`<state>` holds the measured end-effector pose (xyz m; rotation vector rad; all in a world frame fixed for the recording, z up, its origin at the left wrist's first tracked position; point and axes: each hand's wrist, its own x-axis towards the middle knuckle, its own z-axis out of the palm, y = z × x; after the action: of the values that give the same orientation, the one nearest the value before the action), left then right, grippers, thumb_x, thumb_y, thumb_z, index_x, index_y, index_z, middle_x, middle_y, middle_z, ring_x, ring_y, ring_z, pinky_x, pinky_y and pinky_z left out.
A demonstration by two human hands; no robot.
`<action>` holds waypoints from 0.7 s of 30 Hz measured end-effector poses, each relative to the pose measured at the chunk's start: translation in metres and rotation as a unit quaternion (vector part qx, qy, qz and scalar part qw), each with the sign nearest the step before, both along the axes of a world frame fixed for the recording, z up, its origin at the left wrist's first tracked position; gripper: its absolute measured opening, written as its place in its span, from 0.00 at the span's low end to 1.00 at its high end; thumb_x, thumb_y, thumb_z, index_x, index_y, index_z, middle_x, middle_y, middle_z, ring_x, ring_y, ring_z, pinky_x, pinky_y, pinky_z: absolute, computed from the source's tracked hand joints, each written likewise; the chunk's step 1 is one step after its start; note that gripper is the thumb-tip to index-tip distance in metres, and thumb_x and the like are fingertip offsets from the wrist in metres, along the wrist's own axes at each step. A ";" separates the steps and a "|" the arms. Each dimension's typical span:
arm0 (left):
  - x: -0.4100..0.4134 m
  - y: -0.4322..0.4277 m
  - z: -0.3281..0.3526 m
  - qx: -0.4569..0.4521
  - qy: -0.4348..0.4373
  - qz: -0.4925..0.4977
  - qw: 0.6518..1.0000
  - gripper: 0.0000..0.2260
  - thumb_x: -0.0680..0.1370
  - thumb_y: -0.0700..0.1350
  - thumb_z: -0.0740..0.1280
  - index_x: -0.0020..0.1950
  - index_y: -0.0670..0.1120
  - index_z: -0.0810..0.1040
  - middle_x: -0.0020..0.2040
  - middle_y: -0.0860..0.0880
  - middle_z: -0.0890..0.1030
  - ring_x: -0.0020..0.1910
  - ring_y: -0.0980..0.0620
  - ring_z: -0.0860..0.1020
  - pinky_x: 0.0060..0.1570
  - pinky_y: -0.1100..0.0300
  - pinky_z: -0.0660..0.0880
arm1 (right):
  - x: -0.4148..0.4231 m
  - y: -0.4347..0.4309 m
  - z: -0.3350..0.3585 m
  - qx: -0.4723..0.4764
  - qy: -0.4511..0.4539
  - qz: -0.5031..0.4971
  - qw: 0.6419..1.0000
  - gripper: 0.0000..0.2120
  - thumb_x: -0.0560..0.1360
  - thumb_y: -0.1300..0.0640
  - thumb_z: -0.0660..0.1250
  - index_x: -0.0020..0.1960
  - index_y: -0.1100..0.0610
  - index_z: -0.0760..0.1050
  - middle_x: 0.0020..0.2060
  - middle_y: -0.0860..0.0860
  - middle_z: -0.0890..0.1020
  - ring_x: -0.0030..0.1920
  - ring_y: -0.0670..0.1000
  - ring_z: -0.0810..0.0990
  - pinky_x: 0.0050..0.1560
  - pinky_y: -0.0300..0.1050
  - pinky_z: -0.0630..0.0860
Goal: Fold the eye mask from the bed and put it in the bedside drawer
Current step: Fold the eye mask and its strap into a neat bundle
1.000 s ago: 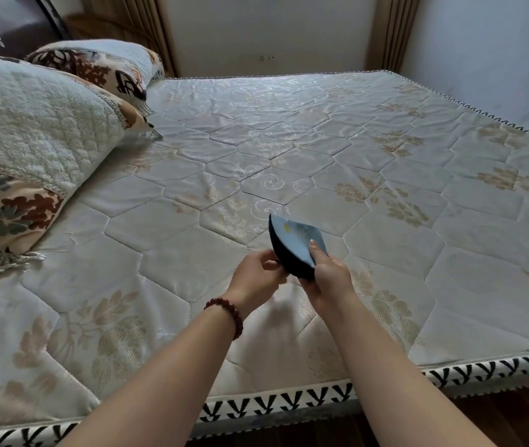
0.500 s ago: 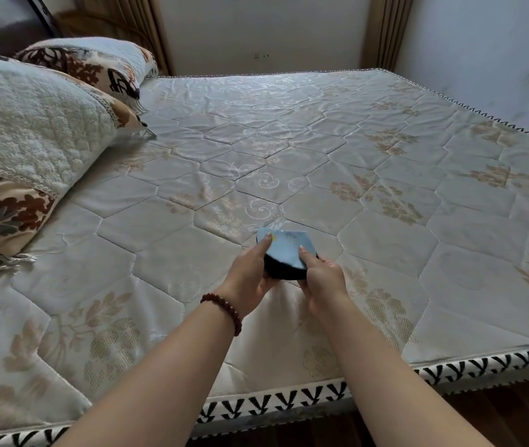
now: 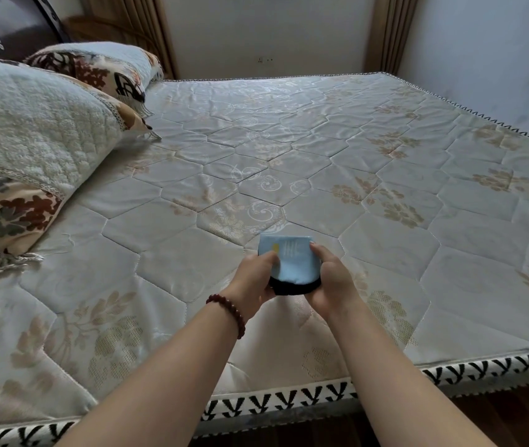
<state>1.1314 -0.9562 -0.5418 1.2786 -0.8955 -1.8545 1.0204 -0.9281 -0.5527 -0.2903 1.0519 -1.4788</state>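
The eye mask (image 3: pixel 293 261) is light blue on top with a black underside, folded into a compact half shape. It is held just above the quilted mattress (image 3: pixel 289 162), near the front edge of the bed. My left hand (image 3: pixel 253 279) grips its left side, thumb on the blue face. My right hand (image 3: pixel 330 279) grips its right side, thumb on the top right corner. The bedside drawer is not in view.
Two patterned pillows (image 3: pixel 31 130) lie at the left, a dark headboard (image 3: pixel 2 30) behind them. The mattress edge with black trim (image 3: pixel 289 401) runs along the front, dark wooden floor below it. Curtains (image 3: pixel 385 33) and a wall stand at the far side.
The mask stood tilted on edge in my hands a second ago. It has since been turned flat, blue face up, and both thumbs now lie on top of it.
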 end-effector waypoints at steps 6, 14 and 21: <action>-0.001 -0.001 -0.002 -0.017 -0.036 0.016 0.999 0.05 0.78 0.43 0.63 0.50 0.43 0.75 0.45 0.44 0.79 0.41 0.47 0.79 0.37 0.56 0.80 | 0.005 0.004 -0.001 -0.001 -0.014 -0.020 1.000 0.17 0.79 0.59 0.56 0.63 0.68 0.71 0.57 0.65 0.77 0.57 0.64 0.77 0.61 0.62 0.73; -0.008 0.004 0.003 -0.068 -0.018 0.054 0.996 0.10 0.79 0.43 0.63 0.58 0.40 0.75 0.47 0.43 0.79 0.43 0.44 0.79 0.42 0.45 0.79 | 0.003 0.004 -0.001 0.010 0.006 -0.035 0.999 0.11 0.77 0.61 0.60 0.54 0.65 0.75 0.49 0.61 0.79 0.49 0.60 0.79 0.56 0.60 0.76; -0.015 0.009 0.003 -0.084 -0.009 0.051 0.995 0.09 0.79 0.42 0.63 0.57 0.39 0.75 0.46 0.42 0.79 0.42 0.45 0.79 0.45 0.47 0.78 | -0.003 0.014 0.000 0.004 -0.063 0.023 0.998 0.09 0.76 0.56 0.62 0.51 0.61 0.77 0.44 0.59 0.82 0.44 0.59 0.82 0.51 0.60 0.78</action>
<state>1.1167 -0.9471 -0.5388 1.2159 -0.9548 -1.6549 1.0175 -0.9146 -0.5523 -0.2117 0.9428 -1.4321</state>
